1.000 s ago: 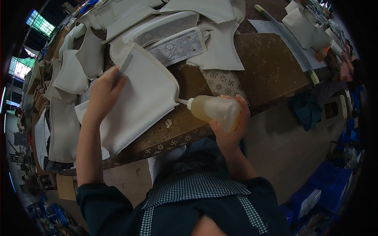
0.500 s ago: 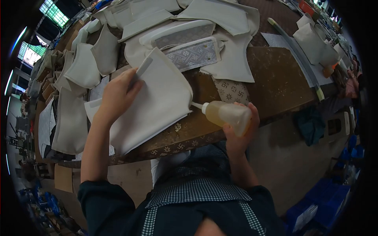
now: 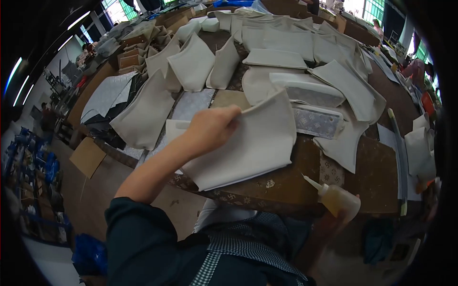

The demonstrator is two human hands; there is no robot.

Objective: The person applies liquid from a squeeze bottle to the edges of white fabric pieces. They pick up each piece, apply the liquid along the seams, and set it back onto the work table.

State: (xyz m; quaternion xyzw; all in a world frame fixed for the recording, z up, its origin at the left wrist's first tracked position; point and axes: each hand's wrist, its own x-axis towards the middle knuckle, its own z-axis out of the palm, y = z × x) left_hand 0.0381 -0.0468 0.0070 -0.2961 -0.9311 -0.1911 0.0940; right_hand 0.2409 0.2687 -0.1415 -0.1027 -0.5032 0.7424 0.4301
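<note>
My left hand (image 3: 214, 125) pinches the upper edge of a white upholstery panel (image 3: 248, 152), whose lower side rests along the front of the table. My right hand (image 3: 339, 217) grips a squeeze bottle (image 3: 339, 201) of yellowish liquid, its thin nozzle pointing up and left. The nozzle tip is apart from the panel, to the right of its lower corner. Behind the panel lies a patterned grey piece with pale edging (image 3: 317, 120), beside further white pieces.
Stacked white panels (image 3: 276, 43) cover the far side of the table (image 3: 305, 162). Curved pieces (image 3: 145, 112) stand at the left. A long narrow strip (image 3: 399, 157) lies at the right, near a white roll (image 3: 420, 150). A cardboard sheet (image 3: 87, 157) is on the floor.
The view has swung left. My right hand has drawn the bottle away from the panel's edge. My left hand still has the panel, its upper edge now lifted and curled.
</note>
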